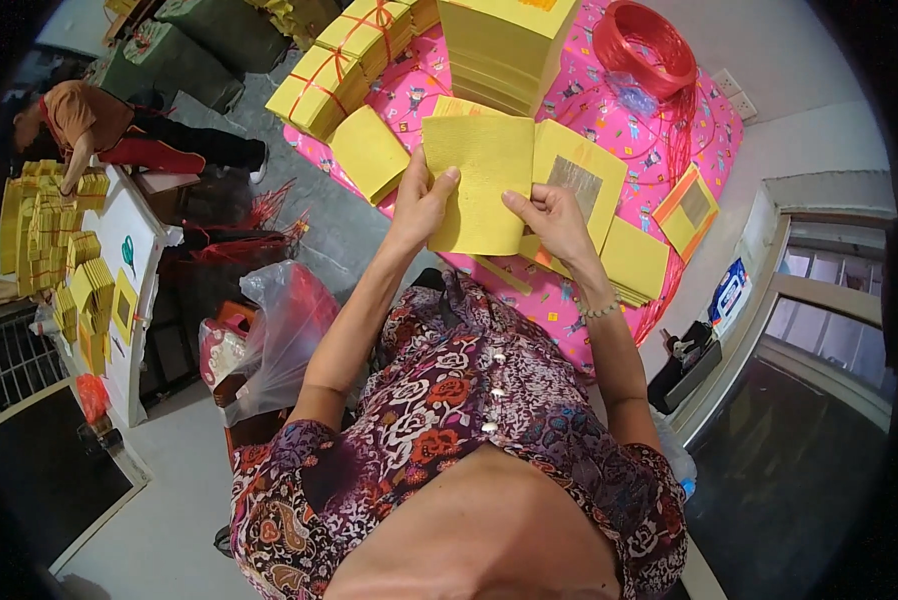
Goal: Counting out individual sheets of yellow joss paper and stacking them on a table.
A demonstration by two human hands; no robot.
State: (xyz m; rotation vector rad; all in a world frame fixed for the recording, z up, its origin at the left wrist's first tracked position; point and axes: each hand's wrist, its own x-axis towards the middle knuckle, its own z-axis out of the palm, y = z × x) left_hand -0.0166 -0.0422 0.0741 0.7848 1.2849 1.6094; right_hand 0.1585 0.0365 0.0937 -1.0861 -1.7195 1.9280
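Your left hand point(427, 203) is grasping a yellow paper sheet point(481, 165) by its left edge, your right hand point(552, 220) by its right edge. You are holding it above the near edge of a pink-clothed table point(559, 322). Red-tied paper bundles point(311, 92) are sitting along the table's left edge; a red twine coil point(610, 42) is lying toward its right.

We get even, moderately bright light on the yellow sheet point(479, 190), which looks sharp. Pale light shows through the window point(829, 268) at right; the door panel point(784, 485) nearer us is dark. Glints streak the plastic bag point(281, 345). We see the door frame point(824, 376) bend toward the black-rimmed edge.
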